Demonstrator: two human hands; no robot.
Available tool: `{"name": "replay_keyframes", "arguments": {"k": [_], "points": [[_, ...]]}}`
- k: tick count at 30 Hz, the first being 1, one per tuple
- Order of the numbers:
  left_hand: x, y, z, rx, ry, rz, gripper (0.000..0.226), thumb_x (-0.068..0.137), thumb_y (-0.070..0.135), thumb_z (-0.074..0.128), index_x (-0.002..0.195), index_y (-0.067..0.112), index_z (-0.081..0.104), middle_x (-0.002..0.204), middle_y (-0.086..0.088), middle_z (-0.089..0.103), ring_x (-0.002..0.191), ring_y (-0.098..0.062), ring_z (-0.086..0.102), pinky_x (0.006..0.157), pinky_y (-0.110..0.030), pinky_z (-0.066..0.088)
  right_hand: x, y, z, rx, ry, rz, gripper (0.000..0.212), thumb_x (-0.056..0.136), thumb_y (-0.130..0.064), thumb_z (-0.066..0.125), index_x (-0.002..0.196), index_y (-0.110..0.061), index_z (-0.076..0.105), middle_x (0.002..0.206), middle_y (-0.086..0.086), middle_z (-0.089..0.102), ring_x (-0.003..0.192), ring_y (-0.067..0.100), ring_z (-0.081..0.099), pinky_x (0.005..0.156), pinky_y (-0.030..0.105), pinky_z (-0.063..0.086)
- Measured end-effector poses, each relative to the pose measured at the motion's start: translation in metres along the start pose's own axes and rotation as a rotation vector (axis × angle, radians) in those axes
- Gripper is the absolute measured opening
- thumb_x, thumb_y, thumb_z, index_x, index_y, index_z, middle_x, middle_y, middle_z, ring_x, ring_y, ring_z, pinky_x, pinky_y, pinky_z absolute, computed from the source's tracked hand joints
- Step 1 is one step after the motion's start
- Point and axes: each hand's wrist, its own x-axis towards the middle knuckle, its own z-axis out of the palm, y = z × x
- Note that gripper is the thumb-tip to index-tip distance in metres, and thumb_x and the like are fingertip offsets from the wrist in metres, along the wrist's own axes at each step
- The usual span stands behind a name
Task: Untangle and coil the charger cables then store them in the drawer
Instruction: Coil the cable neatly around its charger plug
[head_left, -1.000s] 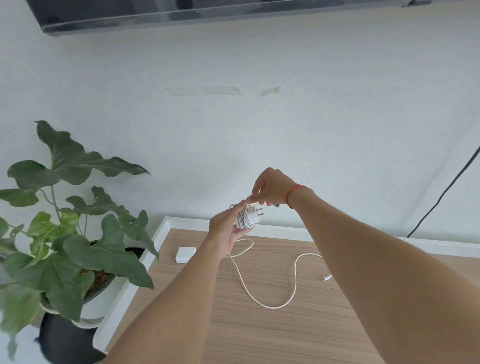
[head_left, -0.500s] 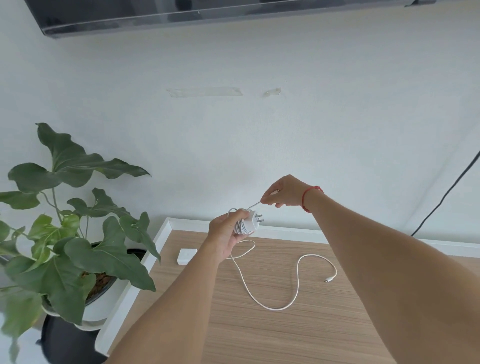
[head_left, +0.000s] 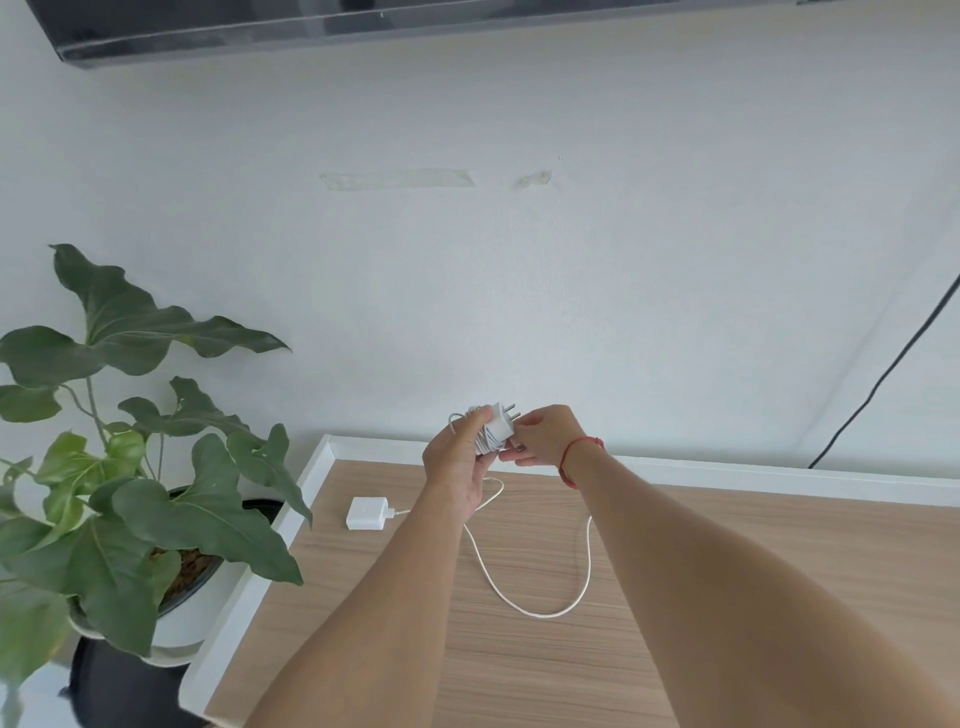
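My left hand (head_left: 457, 462) grips a white charger plug (head_left: 498, 428) above the far side of the wooden table (head_left: 519, 675). The plug's prongs point up and right, and its thin white cable is wound round its body. My right hand (head_left: 545, 436) meets it from the right and pinches the wound cable at the plug's lower edge. A second white charger brick (head_left: 367, 513) lies flat on the table to the left. A loose white cable (head_left: 540, 614) curves in a loop on the wood between my forearms, both its ends hidden behind them.
A potted plant (head_left: 130, 493) with broad leaves stands off the table's left edge. The table has a raised white rim (head_left: 311, 478) along its left and far sides. A black cable (head_left: 883, 374) runs down the wall at right. A dark screen (head_left: 311, 26) hangs overhead.
My right hand had drawn the cable end out to the right, then came back against the plug. The loose cable's connector is now hidden behind my right arm.
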Motion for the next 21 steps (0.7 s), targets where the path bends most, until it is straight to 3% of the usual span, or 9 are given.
{"name": "replay_keyframes", "arguments": {"k": [2, 5, 8, 12, 16, 21], "points": [[0.002, -0.002, 0.002, 0.02, 0.044, 0.016, 0.024, 0.074, 0.007, 0.078, 0.095, 0.004, 0.066, 0.081, -0.006, 0.067, 0.079, -0.021, 0.066, 0.074, -0.03, 0.057, -0.003, 0.004, 0.002, 0.11, -0.041, 0.019, 0.014, 0.087, 0.004, 0.054, 0.09, 0.005, 0.068, 0.091, 0.019, 0.07, 0.069, 0.02, 0.071, 0.071, 0.027, 0.061], [0.003, -0.007, 0.005, 0.055, 0.112, 0.038, 0.014, 0.076, 0.007, 0.077, 0.078, 0.009, 0.063, 0.07, -0.002, 0.064, 0.067, -0.016, 0.063, 0.063, -0.026, 0.055, -0.006, 0.011, 0.002, 0.153, -0.043, -0.012, 0.016, 0.085, 0.006, 0.056, 0.077, -0.003, 0.067, 0.094, 0.021, 0.071, 0.074, 0.02, 0.071, 0.077, 0.028, 0.059], [0.003, -0.013, 0.004, 0.079, 0.132, 0.028, 0.017, 0.076, 0.009, 0.078, 0.072, 0.011, 0.062, 0.068, -0.002, 0.064, 0.066, -0.018, 0.063, 0.07, -0.031, 0.056, -0.007, 0.019, -0.001, 0.204, -0.05, -0.001, 0.009, 0.084, 0.003, 0.063, 0.088, 0.001, 0.07, 0.094, 0.02, 0.072, 0.081, 0.021, 0.072, 0.081, 0.028, 0.059], [0.006, -0.022, -0.001, 0.122, 0.121, -0.044, 0.017, 0.075, 0.011, 0.08, 0.075, 0.011, 0.063, 0.075, -0.006, 0.066, 0.076, -0.024, 0.064, 0.087, -0.042, 0.054, -0.007, 0.031, -0.011, 0.239, -0.16, 0.077, 0.026, 0.082, 0.003, 0.064, 0.107, 0.008, 0.067, 0.101, 0.021, 0.073, 0.096, 0.023, 0.072, 0.092, 0.032, 0.055], [0.005, -0.035, 0.002, 0.131, 0.079, -0.121, 0.014, 0.079, 0.013, 0.078, 0.082, 0.004, 0.068, 0.084, -0.013, 0.068, 0.078, -0.027, 0.066, 0.08, -0.042, 0.058, -0.011, 0.054, -0.024, 0.206, -0.214, 0.05, 0.025, 0.08, 0.002, 0.069, 0.105, 0.004, 0.07, 0.105, 0.016, 0.072, 0.104, 0.02, 0.068, 0.096, 0.03, 0.052], [0.002, -0.062, 0.013, 0.198, 0.023, -0.23, 0.026, 0.08, 0.02, 0.078, 0.094, 0.002, 0.066, 0.093, -0.015, 0.07, 0.09, -0.031, 0.068, 0.082, -0.043, 0.058, -0.022, 0.086, -0.04, 0.072, -0.065, 0.044, 0.026, 0.081, -0.014, 0.071, 0.1, 0.003, 0.073, 0.106, 0.022, 0.071, 0.09, 0.011, 0.063, 0.093, 0.029, 0.054]]}}
